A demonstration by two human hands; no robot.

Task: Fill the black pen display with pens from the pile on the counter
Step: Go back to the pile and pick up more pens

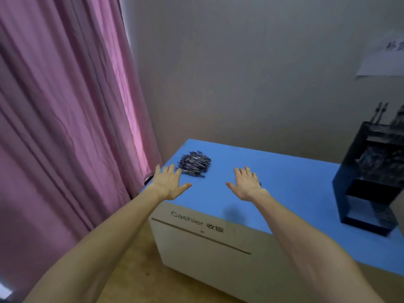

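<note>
Pile of pens (195, 164): dark barrels heaped loosely at the far left of the blue tabletop (295, 193), near its back corner. Individual pens are too blurred to tell apart.

Black pen display (369, 182): tiered, upright at the right end of the tabletop, well apart from the pile. A few pens stand in its top tier; what the lower tiers hold is too blurred to tell.

Left hand (169, 183): flat, fingers released and spread, holding nothing, fingertips just beside the near edge of the pile.

Right hand (247, 185): likewise released and empty, over bare tabletop between pile and display.

Step in hand, judged: first reach for pens. Best done by gathering a small bundle with the left hand, barrels aligned one way, then passing it to the right hand for the display. A large grab risks scattering the heap toward the tabletop's left edge.

Surroundings: pink curtain (65, 127) at left; counter front labelled "Cashier" (187, 218); paper notice (384, 60) on the wall.
</note>
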